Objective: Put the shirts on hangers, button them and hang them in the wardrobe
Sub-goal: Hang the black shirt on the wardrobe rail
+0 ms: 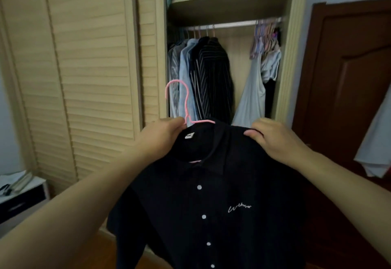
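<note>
Head view, left to right: a nightstand (22, 192) sits low at the left edge, then closed slatted doors (69, 74), then the open wardrobe (224, 2) with its rail (232, 24), and a brown door (349, 78) at far right.

One black shirt (211, 205) is held up in front of the wardrobe, below the rail, on one pink hanger (179, 99) whose hook stands above the collar. The left hand (163, 135) grips the shirt's shoulder just beside the hook's base; the right hand (273, 137) pinches the other shoulder. Four white buttons show down the placket, and the front looks closed, so hanging seems to be the step in hand.

To do it well, the left hand should probably shift to the hook's neck, lift it above the rail, and drop it into the bare stretch between the two hung groups. The right hand can steady the shoulder so that the shirt does not slide off the thin wire.

Counts: two hands, one held shirt, one held hanger. About four or five garments (203, 74) hang on the left, a few pale ones (260, 78) on the right with a bunch of spare hangers (264, 36), too blurred to count.
</note>
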{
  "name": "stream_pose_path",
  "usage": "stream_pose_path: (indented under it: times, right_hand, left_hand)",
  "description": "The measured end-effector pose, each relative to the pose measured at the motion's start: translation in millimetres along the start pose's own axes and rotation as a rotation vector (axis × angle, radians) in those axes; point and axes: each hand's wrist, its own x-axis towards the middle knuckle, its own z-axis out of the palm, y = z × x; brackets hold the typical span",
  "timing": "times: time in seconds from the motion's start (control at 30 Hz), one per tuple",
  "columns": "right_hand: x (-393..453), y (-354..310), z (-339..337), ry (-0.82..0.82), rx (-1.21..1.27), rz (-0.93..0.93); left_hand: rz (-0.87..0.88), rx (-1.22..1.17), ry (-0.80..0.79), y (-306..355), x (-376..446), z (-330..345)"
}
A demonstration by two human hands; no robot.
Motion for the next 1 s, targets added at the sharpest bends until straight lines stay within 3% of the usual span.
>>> stream_pose_path:
  times: [0.1, 0.17, 0.23, 0.33, 0.43, 0.53, 0.77, 1.0]
  right_hand:
    - [-26, 34, -16, -0.233, 0.021, 0.19]
    - [-35, 44, -25, -0.247, 0.06, 0.218]
    - [-35, 47, -40, -0.252, 0.305, 0.319]
    - [-32, 43, -71, -0.398, 0.684, 0.482]
    - [-24, 39, -98, -0.175, 0.572, 0.49]
    - [2, 43, -120, 0.015, 0.4, 0.552]
    - [70, 70, -112, 0.114, 0.131, 0.609]
    - [174, 97, -89, 0.278, -0.075, 0.621]
  left_hand:
    - [0.027, -0.012, 0.03, 4, 28, 24]
    - [0.018, -0.017, 0.035, 18, 48, 40]
    - [0.017, -0.03, 0.067, 34, 69, 51]
    - [0.04, -0.123, 0.136, 48, 103, 66]
    - [0.016, -0.325, 0.153, 60, 140, 74]
    - [-0.151, -0.468, 0.091, 67, 176, 75]
    - [-0.215, -0.225, -0.113, 27, 215, 96]
    - [-0.179, -0.121, -0.089, -42, 259, 121]
